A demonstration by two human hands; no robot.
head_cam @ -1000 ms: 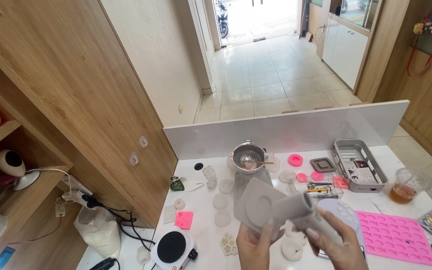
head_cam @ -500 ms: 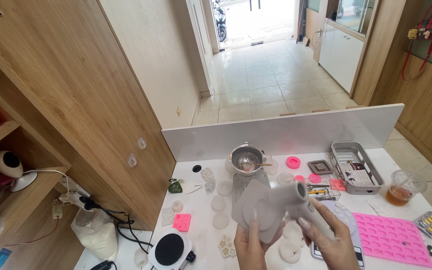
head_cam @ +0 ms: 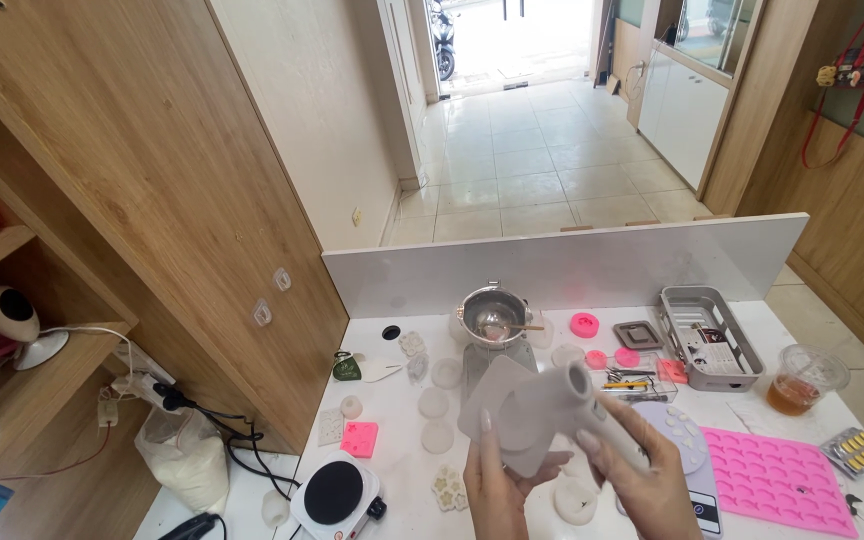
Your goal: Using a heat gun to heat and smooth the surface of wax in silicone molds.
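My left hand [head_cam: 504, 480] holds a flat grey silicone mould [head_cam: 500, 400] upright above the white table [head_cam: 392, 410]. My right hand [head_cam: 637, 480] grips a pale grey tube-shaped tool [head_cam: 564, 395] whose round open end points up and away, lying across the front of the mould. Both hands sit low in the middle of the view, over round white cast pieces [head_cam: 576, 500].
Steel pot [head_cam: 493, 316] at the back, small hot plate [head_cam: 333, 493] front left, pink mould sheet [head_cam: 792, 464] right, grey tray [head_cam: 709, 336], plastic cup of amber liquid [head_cam: 803, 380], scale [head_cam: 687, 470], pink and white small moulds, wooden shelves left, low white panel behind.
The mould and the tube have tilted and shifted slightly left in my hands; the view has dropped a little. Both grips are unchanged.
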